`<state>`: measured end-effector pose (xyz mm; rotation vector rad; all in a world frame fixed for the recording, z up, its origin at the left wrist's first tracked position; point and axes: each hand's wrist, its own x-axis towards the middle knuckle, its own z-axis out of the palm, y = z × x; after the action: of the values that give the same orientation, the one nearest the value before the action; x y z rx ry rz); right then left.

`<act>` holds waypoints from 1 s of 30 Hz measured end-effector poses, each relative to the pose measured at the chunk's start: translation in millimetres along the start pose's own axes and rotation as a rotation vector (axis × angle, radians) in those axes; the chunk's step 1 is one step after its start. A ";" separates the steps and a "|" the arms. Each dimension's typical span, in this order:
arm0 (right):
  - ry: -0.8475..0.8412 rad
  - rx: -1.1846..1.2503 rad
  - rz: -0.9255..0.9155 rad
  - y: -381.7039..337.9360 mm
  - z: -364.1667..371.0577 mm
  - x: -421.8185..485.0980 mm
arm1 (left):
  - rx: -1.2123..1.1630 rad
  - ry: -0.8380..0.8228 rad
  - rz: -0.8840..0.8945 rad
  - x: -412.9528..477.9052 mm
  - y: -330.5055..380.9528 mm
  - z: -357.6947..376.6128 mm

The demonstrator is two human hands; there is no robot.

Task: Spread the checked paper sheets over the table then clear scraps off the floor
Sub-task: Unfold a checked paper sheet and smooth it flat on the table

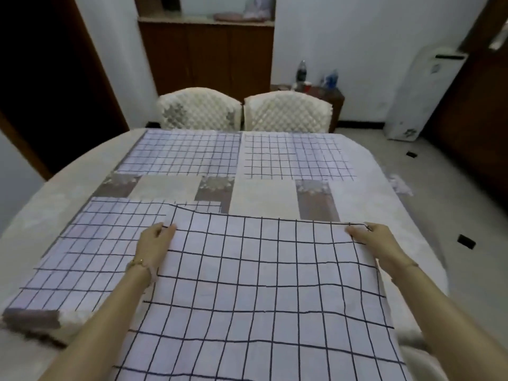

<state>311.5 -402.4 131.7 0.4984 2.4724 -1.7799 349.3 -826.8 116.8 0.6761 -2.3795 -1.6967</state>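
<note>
Head camera view, looking down over two bare forearms reaching forward. The left hand [156, 242], just left of centre, has its fingers and thumb closed in a pinch on the far left corner of a large checked sheet [261, 292]. The right hand [369, 239], at centre right, pinches the sheet's far right corner in the same way. A thin bracelet [137, 262] circles the left wrist.

The held paper is pale with dark grid lines that look wavy, and it fills the lower centre of the frame down to the bottom edge. Its left side overlaps a second checked sheet [90, 243], which lies flat on the table [55, 204] at lower left. Two more checked sheets lie side by side along the far edge, one at upper centre left [181, 152] and one at upper centre right [297, 156]. Between the near and far sheets a band of cream and brown-patched table cover shows.

Behind the table stand two cream quilted chairs [199, 108]. On the pale floor [439, 193] at the right lie small dark scraps [466, 241] and a patch of white scraps [400, 185] close to the table edge. Further back are a brown cabinet [206, 56], bottles [301, 70] on a low stand, and a tall white appliance [420, 92].
</note>
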 end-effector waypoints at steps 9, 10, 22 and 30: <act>0.094 -0.023 0.141 41.2 -28.7 68.6 | 0.077 -0.181 -0.134 59.4 -8.1 90.4; 0.092 -0.032 0.144 44.8 -29.4 80.7 | 0.094 -0.186 -0.143 64.7 -9.0 98.0; 0.026 -0.218 0.128 75.0 -8.0 205.9 | 0.204 -0.091 -0.220 122.5 -26.3 157.7; 0.093 -0.346 0.136 83.1 -16.4 234.5 | 0.304 -0.035 -0.101 140.4 -29.4 182.7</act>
<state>116.0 -310.4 7.3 0.7103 2.6554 -1.2712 165.7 -738.5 5.2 0.8280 -2.7015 -1.4021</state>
